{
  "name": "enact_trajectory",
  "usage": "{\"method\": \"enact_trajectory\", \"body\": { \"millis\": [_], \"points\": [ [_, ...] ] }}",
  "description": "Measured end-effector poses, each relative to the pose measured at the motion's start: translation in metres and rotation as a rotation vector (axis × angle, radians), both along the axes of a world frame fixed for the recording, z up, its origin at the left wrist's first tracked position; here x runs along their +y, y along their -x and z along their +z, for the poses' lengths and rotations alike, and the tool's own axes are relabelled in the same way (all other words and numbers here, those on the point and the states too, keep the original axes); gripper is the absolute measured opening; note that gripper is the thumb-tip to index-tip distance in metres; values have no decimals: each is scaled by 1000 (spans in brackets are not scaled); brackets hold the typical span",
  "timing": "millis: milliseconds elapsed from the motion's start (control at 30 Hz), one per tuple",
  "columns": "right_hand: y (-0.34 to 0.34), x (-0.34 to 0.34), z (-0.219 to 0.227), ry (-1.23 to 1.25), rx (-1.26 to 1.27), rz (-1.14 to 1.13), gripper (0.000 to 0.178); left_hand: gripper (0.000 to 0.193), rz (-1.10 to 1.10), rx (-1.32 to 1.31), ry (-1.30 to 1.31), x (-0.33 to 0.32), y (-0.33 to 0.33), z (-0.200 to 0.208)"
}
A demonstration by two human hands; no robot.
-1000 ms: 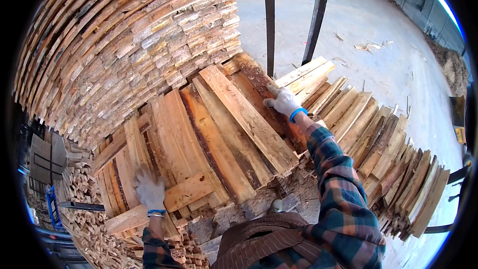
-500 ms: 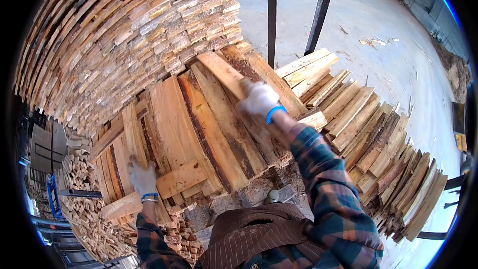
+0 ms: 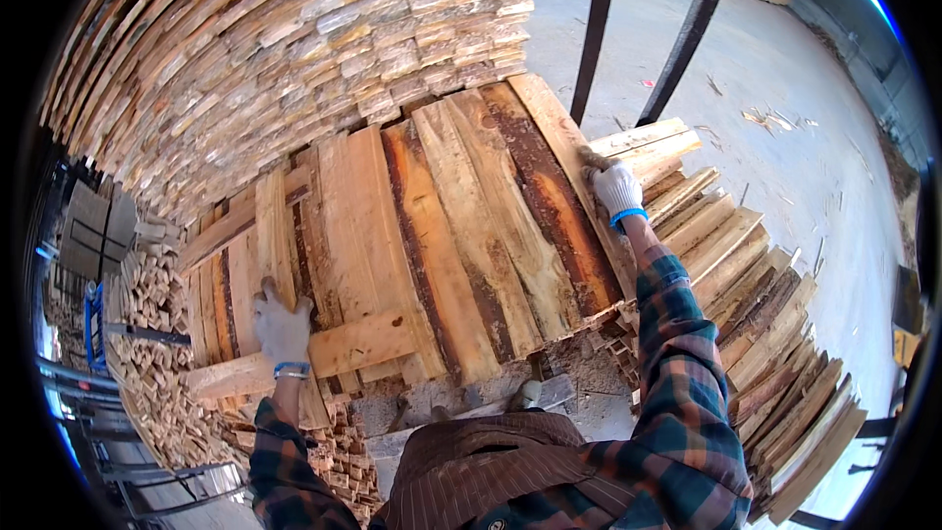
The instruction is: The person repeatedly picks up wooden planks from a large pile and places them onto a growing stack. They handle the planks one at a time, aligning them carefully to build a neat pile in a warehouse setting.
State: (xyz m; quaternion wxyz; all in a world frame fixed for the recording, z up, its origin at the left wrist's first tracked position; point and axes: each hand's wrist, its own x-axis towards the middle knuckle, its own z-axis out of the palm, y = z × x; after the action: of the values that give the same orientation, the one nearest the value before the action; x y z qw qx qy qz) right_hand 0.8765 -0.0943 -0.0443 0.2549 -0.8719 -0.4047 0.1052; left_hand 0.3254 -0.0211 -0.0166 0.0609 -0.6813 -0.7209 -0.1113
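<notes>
A layer of wooden boards (image 3: 417,201) lies side by side, some with dark bark edges. My left hand (image 3: 283,326), in a pale work glove with a blue cuff, is closed round a short board (image 3: 363,344) lying crosswise over the near ends of the others. At the right of the layer, my right hand (image 3: 616,186), gloved the same way, has its stained fingers bent over a light narrow board (image 3: 561,132) along the edge. The undersides of both hands are hidden.
A tall wall of stacked boards (image 3: 324,49) rises behind the layer. A black metal frame (image 3: 677,64) stands at the far right. Leaning boards (image 3: 746,285) run in a row to my right, and a heap of short wood pieces (image 3: 157,334) lies at the left.
My right hand has moved right to the edge of the layer, and the board it carried slantwise now lies among the others. My left hand stays on the crosswise board. The view has shifted.
</notes>
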Motion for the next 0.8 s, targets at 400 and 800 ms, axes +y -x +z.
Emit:
{"method": "enact_trajectory", "body": {
  "millis": [400, 800],
  "points": [
    [174, -25, 58, -510, 642, 448, 59, 70, -126, -1200, 267, 19, 55, 12],
    [341, -158, 49, -940, 1201, -132, 80, 62, -1330, -981, 816, -113, -48, 52]
  ]
}}
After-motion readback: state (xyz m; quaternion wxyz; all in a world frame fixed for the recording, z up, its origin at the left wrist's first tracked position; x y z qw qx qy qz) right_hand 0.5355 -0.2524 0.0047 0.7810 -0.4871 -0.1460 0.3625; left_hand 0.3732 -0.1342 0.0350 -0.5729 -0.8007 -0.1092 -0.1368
